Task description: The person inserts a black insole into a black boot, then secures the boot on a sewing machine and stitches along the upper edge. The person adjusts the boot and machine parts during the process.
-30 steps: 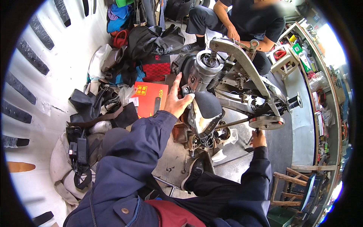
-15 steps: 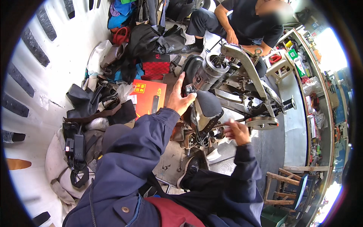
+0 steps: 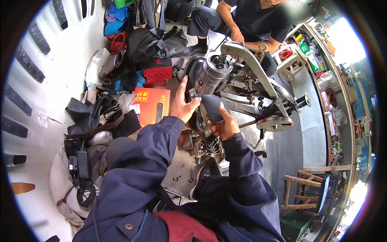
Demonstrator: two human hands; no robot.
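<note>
In front of me stands a metal shoe-sewing machine (image 3: 242,50) with a round wheel (image 3: 275,123) at its near right. A dark piece that looks like a shoe (image 3: 213,105) lies at its working end, its lower part mostly hidden. My left hand (image 3: 184,105) is at the shoe's left side, the thumb by its edge and the index finger stretched along the machine; the other fingers are hidden. A small metal part (image 3: 193,94) shows between that thumb and finger. My right hand (image 3: 225,124) grips the shoe's near right edge, thumb on top and fingers curled below.
Across the machine a person in black (image 3: 250,24) sits with hands near it. An orange-red box (image 3: 151,105) and heaped bags (image 3: 155,44) lie left. At right are a beige plastic stool (image 3: 291,66), a wooden stool (image 3: 304,193) and a crowded shelf (image 3: 322,72).
My right hand has moved left and up from beside the wheel and has taken hold of the shoe. My left hand stays at the machine. The whole view has shifted slightly.
</note>
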